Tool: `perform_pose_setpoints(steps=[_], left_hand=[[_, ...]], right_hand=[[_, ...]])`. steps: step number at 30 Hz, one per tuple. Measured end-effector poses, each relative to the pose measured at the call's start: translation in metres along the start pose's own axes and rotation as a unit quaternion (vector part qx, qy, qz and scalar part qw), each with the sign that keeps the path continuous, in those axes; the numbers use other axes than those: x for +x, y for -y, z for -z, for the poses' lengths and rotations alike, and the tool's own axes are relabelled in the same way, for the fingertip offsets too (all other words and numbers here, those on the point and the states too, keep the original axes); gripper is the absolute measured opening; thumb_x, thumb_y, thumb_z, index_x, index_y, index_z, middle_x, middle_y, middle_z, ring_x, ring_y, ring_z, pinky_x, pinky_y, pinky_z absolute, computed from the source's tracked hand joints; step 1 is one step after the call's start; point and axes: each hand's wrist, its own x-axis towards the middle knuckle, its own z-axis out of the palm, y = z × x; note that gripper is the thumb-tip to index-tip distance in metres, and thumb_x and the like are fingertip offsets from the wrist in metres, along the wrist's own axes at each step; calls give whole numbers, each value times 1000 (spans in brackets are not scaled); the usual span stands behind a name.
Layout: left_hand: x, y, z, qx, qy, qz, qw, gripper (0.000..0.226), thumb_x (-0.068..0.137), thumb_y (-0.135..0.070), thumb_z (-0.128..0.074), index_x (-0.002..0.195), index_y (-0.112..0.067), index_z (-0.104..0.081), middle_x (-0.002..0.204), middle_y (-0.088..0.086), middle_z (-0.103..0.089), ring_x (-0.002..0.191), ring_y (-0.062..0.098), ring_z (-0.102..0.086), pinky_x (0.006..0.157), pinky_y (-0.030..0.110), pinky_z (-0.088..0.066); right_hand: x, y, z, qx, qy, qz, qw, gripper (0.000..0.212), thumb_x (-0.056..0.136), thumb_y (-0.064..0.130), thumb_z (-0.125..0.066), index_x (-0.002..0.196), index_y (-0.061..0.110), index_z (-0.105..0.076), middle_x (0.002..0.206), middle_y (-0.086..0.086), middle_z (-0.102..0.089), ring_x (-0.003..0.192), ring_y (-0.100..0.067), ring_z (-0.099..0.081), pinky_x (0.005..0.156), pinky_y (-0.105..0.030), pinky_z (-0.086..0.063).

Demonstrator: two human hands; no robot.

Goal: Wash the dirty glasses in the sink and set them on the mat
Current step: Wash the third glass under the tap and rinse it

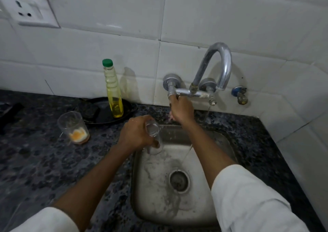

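Glass (154, 137) is gripped in my left hand (136, 134), tilted over the sink's (218, 141) left rim; my right hand (181, 111) clasps the tap handle (173, 94). Second dirty glass (73, 128) stands on the counter (35, 160), left.

You had no readable text, label, brand, number or sign before you. The bottle (113, 89) with the green cap carried no label (only clear plastic and yellow liquid showed), and the wall socket (29, 10) bore no legible marking.
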Motion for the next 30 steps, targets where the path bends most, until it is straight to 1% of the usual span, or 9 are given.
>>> perform_pose_setpoints(steps=[3,6,8,11,14,19,22,26,30], left_hand=[[2,-2,0,4,-3,-26,1000,65,37,-48,-92,96,-29,-70,94,-6,-73,87,16,-68,71,35,-57],[0,-10,2,7,1,-34,999,69,35,-50,-88,98,-30,-67,94,-6,-73,86,17,-68,70,37,-57],[-2,-18,4,6,4,-45,999,68,37,-48,-88,99,-32,-64,94,-7,-72,85,16,-67,69,37,-57],[-7,-32,6,0,14,-70,997,72,45,-48,-91,108,-32,-59,100,-6,-71,89,16,-67,75,37,-56],[-20,-49,7,-4,27,-80,996,85,46,-58,-91,118,-30,-55,107,-6,-69,94,14,-65,80,36,-54],[-46,-68,8,-72,71,-68,993,73,57,-58,-88,118,-29,-58,104,-9,-69,92,7,-66,82,30,-54],[-63,-70,15,-191,115,-34,974,60,76,-43,-82,126,-24,-57,112,-3,-70,98,10,-68,83,28,-58],[-90,-58,35,-265,72,46,961,33,93,-34,-66,123,-24,-60,113,4,-69,89,12,-64,77,32,-51],[-109,-30,57,-279,46,80,956,27,95,-32,-63,120,-22,-63,116,9,-71,89,16,-65,76,34,-52]], right_hand=[[-11,-3,13,113,82,-44,989,34,97,47,-45,78,21,-56,86,-12,-70,75,-25,-67,74,-39,-55],[-28,-28,23,53,149,-6,987,12,97,20,-51,104,15,-59,106,-7,-66,91,-20,-64,77,-36,-52],[-46,-47,23,30,210,14,977,33,90,3,-58,121,15,-55,118,-2,-63,105,-20,-62,83,-36,-55],[-76,-66,19,124,265,58,954,54,72,0,-78,119,14,-55,115,-3,-64,108,-20,-63,88,-40,-57],[-99,-70,16,238,238,44,941,60,65,-6,-83,116,8,-55,109,-10,-66,94,-13,-70,73,-31,-60],[-114,-84,16,198,116,68,971,51,51,29,-87,94,14,-63,90,-4,-73,87,-26,-71,78,-54,-57],[-124,-87,27,159,74,66,982,47,51,26,-91,90,17,-66,87,-1,-73,80,-18,-69,74,-43,-58],[-134,-80,40,126,54,61,989,59,46,27,-90,99,18,-66,93,1,-72,84,-16,-68,77,-41,-58],[-140,-58,45,125,60,84,987,56,52,13,-88,101,23,-62,94,3,-70,86,-16,-67,74,-31,-55]])
